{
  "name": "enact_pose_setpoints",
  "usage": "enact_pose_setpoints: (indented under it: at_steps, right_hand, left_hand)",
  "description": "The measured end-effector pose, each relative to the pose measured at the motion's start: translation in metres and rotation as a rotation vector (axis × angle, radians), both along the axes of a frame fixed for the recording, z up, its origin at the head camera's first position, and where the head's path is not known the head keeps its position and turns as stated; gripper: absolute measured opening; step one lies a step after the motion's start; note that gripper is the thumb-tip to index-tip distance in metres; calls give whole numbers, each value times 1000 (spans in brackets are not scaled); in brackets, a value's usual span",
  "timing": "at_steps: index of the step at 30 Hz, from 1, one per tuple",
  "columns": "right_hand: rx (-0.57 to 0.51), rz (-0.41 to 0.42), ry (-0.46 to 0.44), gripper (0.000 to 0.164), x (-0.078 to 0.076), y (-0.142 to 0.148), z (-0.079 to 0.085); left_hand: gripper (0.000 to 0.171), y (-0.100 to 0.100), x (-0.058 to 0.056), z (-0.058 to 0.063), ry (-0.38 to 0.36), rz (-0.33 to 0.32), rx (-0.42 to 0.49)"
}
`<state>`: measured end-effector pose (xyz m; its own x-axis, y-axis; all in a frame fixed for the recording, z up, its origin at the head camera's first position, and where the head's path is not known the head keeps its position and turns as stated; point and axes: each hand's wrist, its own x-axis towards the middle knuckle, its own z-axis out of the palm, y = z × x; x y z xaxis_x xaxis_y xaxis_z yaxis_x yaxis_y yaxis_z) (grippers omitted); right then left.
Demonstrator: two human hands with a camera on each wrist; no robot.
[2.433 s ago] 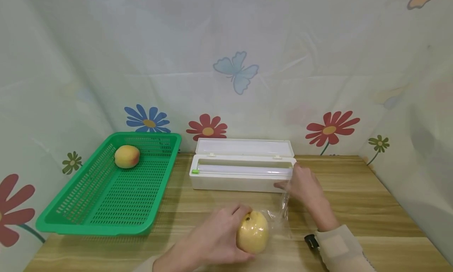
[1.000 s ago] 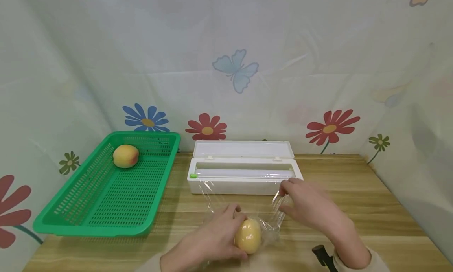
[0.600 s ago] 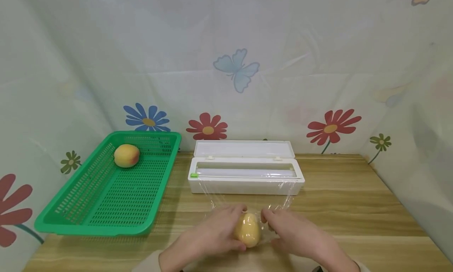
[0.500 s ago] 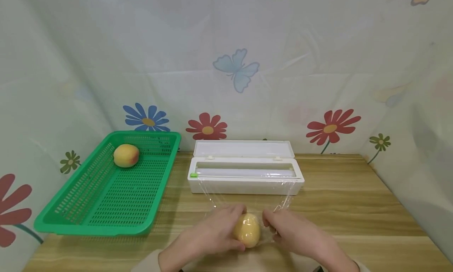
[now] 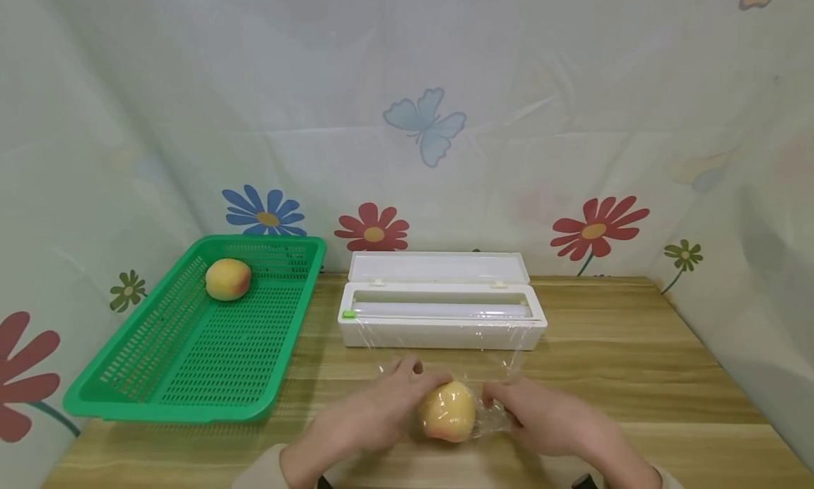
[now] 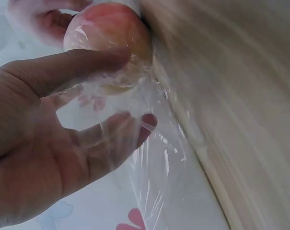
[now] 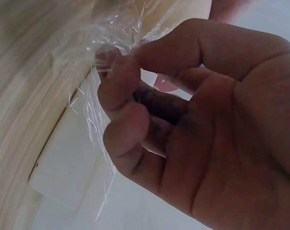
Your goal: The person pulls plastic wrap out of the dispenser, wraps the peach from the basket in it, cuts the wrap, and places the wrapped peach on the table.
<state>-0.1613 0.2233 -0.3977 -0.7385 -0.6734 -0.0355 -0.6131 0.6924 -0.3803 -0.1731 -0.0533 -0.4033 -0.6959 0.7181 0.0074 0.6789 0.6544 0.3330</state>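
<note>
A yellow peach with a red blush [image 5: 449,413], covered in clear plastic wrap, sits on the table in front of me. My left hand [image 5: 388,408] is at its left side; in the left wrist view the thumb [image 6: 87,67] overlaps the peach, while the other fingers are spread behind the film. My right hand [image 5: 540,415] is just right of the peach and pinches gathered plastic wrap [image 7: 121,33] between thumb and index finger. The film stretches back to the white wrap dispenser [image 5: 439,335], whose lid stands raised, showing the roll [image 5: 439,310] inside.
To the left stands a green perforated basket [image 5: 270,397] with a second peach [image 5: 227,279] in it. A small green slider [image 5: 348,314] sits on the dispenser's left end. A flower-printed curtain [image 5: 445,206] closes off the back and sides of the wooden table [image 5: 610,333].
My right hand came from the dispenser down beside the peach, then shifted slightly right with the wrap. The peach turned, showing its red side lower; my left fingers loosened from it.
</note>
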Motion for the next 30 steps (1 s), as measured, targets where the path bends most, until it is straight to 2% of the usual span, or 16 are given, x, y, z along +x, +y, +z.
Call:
enact_pose_setpoints:
  at_steps: [3, 7, 11, 14, 17, 21, 24, 26, 30]
  right_hand:
    - [-7, -11, -36, 31, -1, 2, 3]
    - [-10, -36, -75, 32, -1, 3, 6]
    - [3, -33, -63, 31, -3, 6, 6]
    - [14, -29, -36, 29, -3, 9, 7]
    - [23, -40, -14, 32, -2, 12, 10]
    - [-7, -40, 153, 39, 2, 6, 15]
    - [-60, -10, 307, 39, 6, -11, 15]
    - [-82, 8, 354, 43, 7, -24, 13]
    - [-74, -1, 366, 58, 8, -43, 7]
  left_hand:
    - [81, -5, -2, 5, -9, -8, -19]
    - [88, -12, -7, 9, -50, -68, -11]
    - [79, -14, -14, 7, -47, -112, 46]
    - [71, -15, -17, 7, -38, -110, 72]
    - [61, -16, -19, 6, 10, -124, 86]
    - [51, -16, -20, 6, 70, -110, 56]
    - [49, -17, -20, 6, 70, -83, 23]
    - [50, -17, -20, 6, 68, -78, 15]
    - [53, -18, -22, 7, 84, -110, 29]
